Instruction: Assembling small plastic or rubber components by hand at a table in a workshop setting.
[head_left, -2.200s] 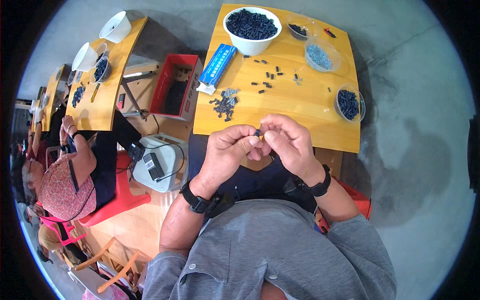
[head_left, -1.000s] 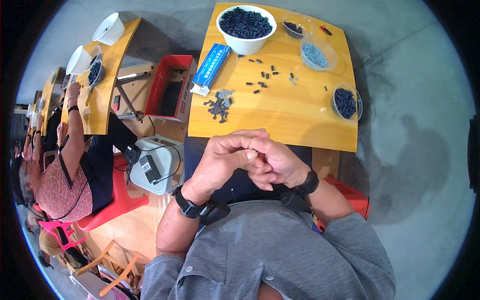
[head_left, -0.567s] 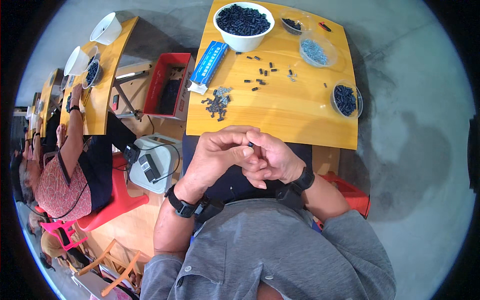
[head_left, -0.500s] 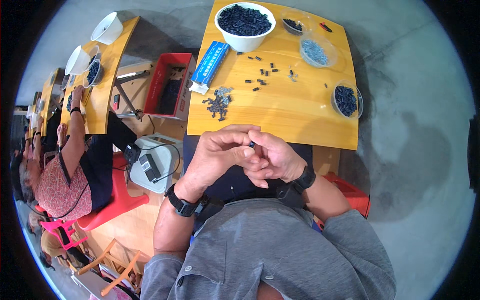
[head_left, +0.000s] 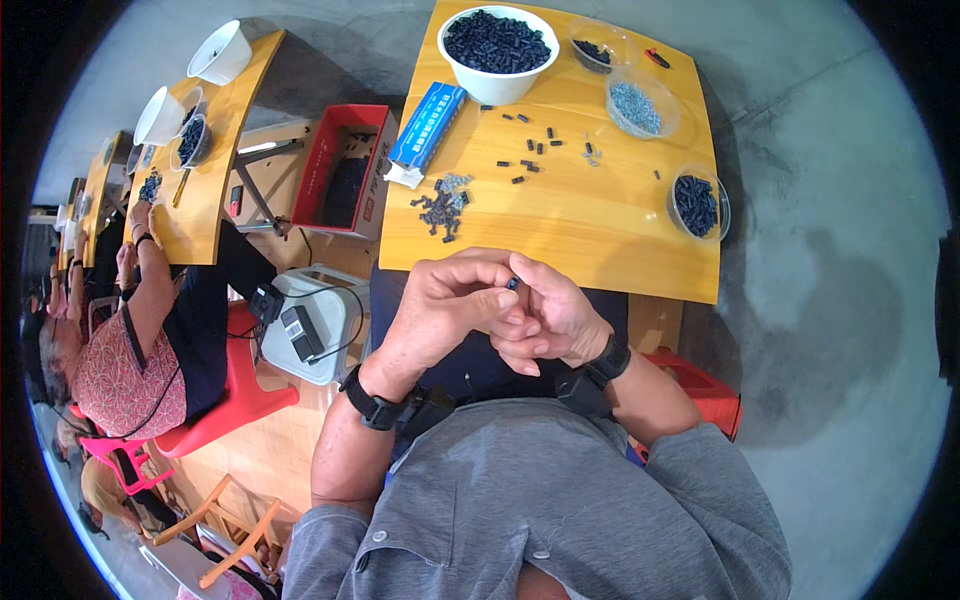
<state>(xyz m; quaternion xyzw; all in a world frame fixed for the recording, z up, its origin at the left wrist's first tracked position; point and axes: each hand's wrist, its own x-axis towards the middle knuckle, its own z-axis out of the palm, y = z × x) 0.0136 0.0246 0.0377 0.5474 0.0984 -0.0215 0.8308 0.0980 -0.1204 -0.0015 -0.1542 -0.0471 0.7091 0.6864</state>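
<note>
In front of my body, just off the table's near edge, my left hand (head_left: 448, 305) and my right hand (head_left: 562, 318) meet. A small dark cylindrical piece (head_left: 513, 283) shows between their fingertips, most of it hidden. Both hands are closed around it, the left with thumb and forefinger, the right with its thumb and curled fingers. Beyond them on the wooden table (head_left: 600, 250) lie a pile of small black parts (head_left: 439, 215) and a little heap of silvery metal pieces (head_left: 456, 184). Several loose black cylinders (head_left: 531, 167) are scattered in the middle.
A white bowl (head_left: 500, 84) full of black pieces stands at the back, beside a blue box (head_left: 430, 130). Clear tubs hold silvery parts (head_left: 637, 108) and black parts (head_left: 696, 205) on the right. Leftward are a red carton (head_left: 325, 165), a grey stool (head_left: 300, 350) and a seated co-worker (head_left: 130, 375).
The dark piece shows slightly more between my fingertips, and my fingers have shifted a little. The view has moved slightly. At left, the co-worker's hand has drawn back toward the near side.
</note>
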